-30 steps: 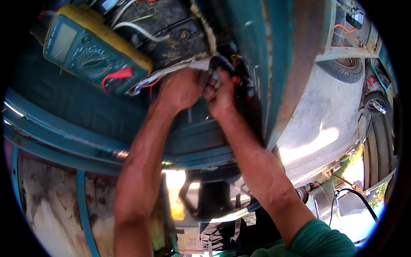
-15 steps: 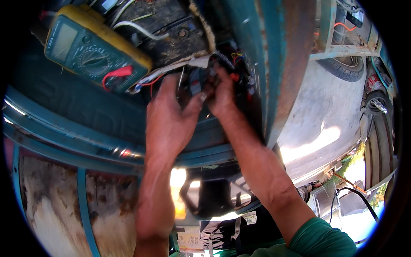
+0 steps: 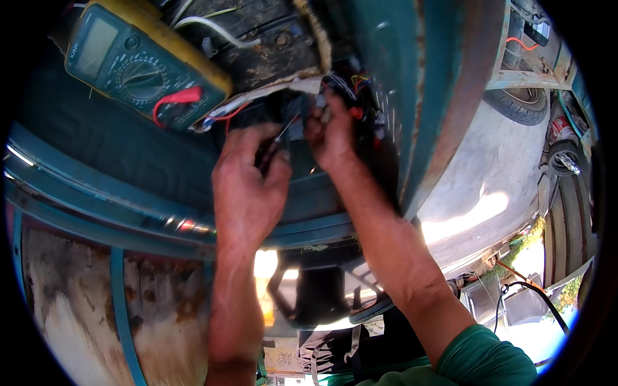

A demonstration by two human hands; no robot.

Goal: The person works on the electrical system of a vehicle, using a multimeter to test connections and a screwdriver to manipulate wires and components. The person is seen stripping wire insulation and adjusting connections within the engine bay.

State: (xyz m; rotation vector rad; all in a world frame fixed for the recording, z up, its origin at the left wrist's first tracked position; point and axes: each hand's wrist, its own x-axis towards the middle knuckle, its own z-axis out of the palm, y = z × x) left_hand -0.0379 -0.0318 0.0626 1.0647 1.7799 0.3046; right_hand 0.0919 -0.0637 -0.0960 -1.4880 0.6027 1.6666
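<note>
Thin metal probe (image 3: 278,138) pinched in the left hand (image 3: 248,183); right hand (image 3: 331,132) grips soft, bendy wires (image 3: 351,87), best held near their ends.

We are outdoors in bright daylight, looking down at painted teal metal bodywork (image 3: 129,186) that curves across the left of the scene, worn and rusty at its near left. A rust-edged teal panel (image 3: 444,77) rises at the far right. Beyond it, sunlit pale concrete ground (image 3: 489,186) spreads out, glaring in one patch. A tyre (image 3: 521,106) lies at the far right, with greenery (image 3: 528,241) near the right edge.
</note>
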